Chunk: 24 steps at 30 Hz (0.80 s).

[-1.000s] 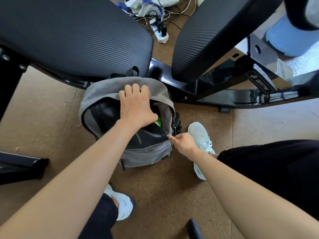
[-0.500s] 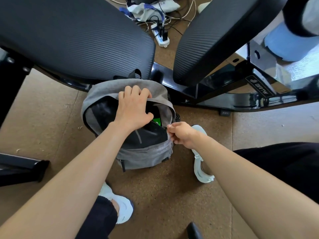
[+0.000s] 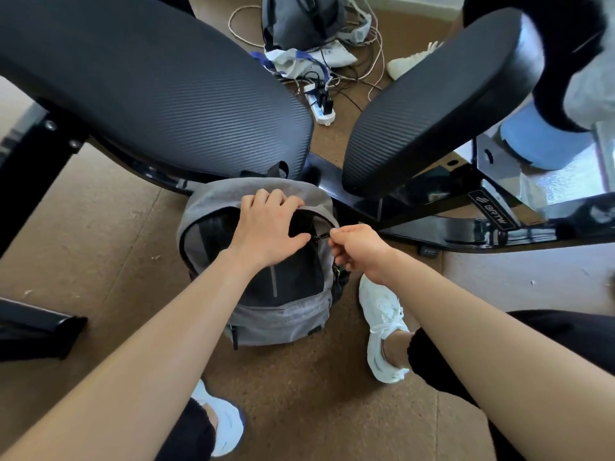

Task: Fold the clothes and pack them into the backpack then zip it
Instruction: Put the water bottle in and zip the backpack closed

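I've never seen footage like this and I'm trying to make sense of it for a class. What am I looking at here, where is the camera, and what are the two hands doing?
There is no machine: a person wears a wide-angle camera on the head, so the view looks down along both bare arms, and the lens bends the edges. On the brown floor stands a grey fabric backpack with a black front panel, leaning against black padded gym benches. The left hand grips the top edge of the bag's opening, steadying it. The right hand pinches the small dark zipper pull near the top right of the opening, which is partly closed; what is inside cannot be seen. The person's white sneakers stand beside the bag. Farther back lie a white power strip with tangled cables and another grey bag.
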Each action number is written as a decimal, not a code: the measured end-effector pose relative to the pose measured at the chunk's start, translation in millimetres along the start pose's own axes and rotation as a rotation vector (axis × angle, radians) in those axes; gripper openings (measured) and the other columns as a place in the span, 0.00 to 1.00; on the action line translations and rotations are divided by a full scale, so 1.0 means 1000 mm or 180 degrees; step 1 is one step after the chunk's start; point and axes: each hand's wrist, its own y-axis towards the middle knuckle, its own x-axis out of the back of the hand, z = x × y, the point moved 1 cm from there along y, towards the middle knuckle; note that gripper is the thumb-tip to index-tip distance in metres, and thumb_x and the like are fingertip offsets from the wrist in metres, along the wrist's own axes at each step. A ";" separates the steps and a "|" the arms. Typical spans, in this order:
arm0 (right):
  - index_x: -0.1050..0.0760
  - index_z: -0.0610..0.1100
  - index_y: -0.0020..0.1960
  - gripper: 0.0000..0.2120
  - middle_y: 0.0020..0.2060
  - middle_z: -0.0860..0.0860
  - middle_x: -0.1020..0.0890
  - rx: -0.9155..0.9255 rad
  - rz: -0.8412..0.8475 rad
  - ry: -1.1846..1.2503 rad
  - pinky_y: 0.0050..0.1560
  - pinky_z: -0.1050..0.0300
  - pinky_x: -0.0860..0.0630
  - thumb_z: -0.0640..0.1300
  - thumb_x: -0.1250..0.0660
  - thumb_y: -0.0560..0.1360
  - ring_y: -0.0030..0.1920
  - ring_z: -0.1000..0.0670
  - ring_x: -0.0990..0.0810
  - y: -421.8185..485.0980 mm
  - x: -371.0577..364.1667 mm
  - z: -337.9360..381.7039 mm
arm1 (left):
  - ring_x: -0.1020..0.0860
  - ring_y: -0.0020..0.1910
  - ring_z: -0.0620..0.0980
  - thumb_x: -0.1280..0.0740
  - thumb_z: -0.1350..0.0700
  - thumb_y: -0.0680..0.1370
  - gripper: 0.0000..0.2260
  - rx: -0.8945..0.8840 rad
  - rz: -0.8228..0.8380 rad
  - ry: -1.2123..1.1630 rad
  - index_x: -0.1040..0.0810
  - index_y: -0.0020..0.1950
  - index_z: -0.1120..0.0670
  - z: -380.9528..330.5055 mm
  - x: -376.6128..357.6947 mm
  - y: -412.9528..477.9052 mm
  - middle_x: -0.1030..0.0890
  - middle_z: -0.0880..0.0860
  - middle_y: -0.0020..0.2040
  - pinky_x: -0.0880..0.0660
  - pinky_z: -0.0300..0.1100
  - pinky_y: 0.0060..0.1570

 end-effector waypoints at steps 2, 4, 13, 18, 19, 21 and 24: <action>0.24 0.43 0.40 0.15 0.33 0.49 0.23 0.0032 -0.0048 -0.0114 0.30 0.61 0.34 0.45 0.39 0.84 0.30 0.53 0.27 -0.002 -0.002 0.014 | 0.27 0.61 0.56 0.32 0.38 0.76 0.26 0.0011 0.0002 -0.0051 0.27 0.71 0.47 0.002 0.001 -0.001 0.23 0.51 0.60 0.36 0.52 0.63; 0.24 0.43 0.39 0.15 0.34 0.48 0.22 0.0300 -0.0107 -0.0139 0.29 0.63 0.32 0.43 0.38 0.84 0.30 0.53 0.26 -0.002 -0.005 0.033 | 0.27 0.61 0.56 0.31 0.41 0.76 0.26 0.0004 -0.0028 -0.0040 0.28 0.72 0.48 0.003 0.001 -0.003 0.23 0.51 0.60 0.36 0.52 0.62; 0.19 0.37 0.47 0.15 0.39 0.43 0.19 0.0443 -0.0604 -0.1306 0.40 0.55 0.26 0.48 0.36 0.81 0.39 0.48 0.22 -0.007 0.004 0.043 | 0.28 0.66 0.53 0.31 0.48 0.77 0.25 -0.0017 -0.0170 -0.0295 0.28 0.74 0.47 0.018 0.007 -0.012 0.23 0.48 0.63 0.38 0.51 0.66; 0.24 0.48 0.67 0.18 0.61 0.46 0.23 0.1561 -0.1048 -0.3027 0.64 0.42 0.32 0.53 0.34 0.79 0.65 0.39 0.29 -0.038 -0.022 0.080 | 0.25 0.59 0.51 0.29 0.56 0.73 0.16 0.0084 -0.0956 -0.0577 0.21 0.61 0.49 0.046 0.022 -0.035 0.21 0.47 0.55 0.37 0.47 0.58; 0.23 0.48 0.66 0.18 0.62 0.47 0.23 0.1810 -0.0983 -0.2828 0.64 0.43 0.31 0.52 0.32 0.78 0.64 0.40 0.29 -0.040 -0.032 0.083 | 0.25 0.54 0.50 0.29 0.58 0.72 0.13 0.0177 -0.1089 -0.0676 0.22 0.56 0.50 0.053 0.026 -0.042 0.22 0.47 0.51 0.35 0.47 0.55; 0.21 0.48 0.63 0.16 0.60 0.48 0.21 0.2178 -0.0728 -0.2532 0.65 0.43 0.29 0.50 0.30 0.77 0.63 0.42 0.27 -0.039 -0.055 0.085 | 0.26 0.44 0.49 0.30 0.59 0.72 0.09 0.0449 -0.1172 -0.1010 0.26 0.49 0.50 0.068 0.032 -0.058 0.25 0.46 0.43 0.30 0.47 0.47; 0.21 0.48 0.62 0.17 0.61 0.49 0.20 0.2423 -0.0241 -0.2637 0.67 0.42 0.29 0.52 0.28 0.75 0.65 0.42 0.26 -0.032 -0.094 0.091 | 0.28 0.35 0.49 0.29 0.59 0.71 0.08 0.1095 -0.1159 -0.1424 0.28 0.42 0.50 0.091 0.029 -0.087 0.28 0.45 0.34 0.30 0.47 0.36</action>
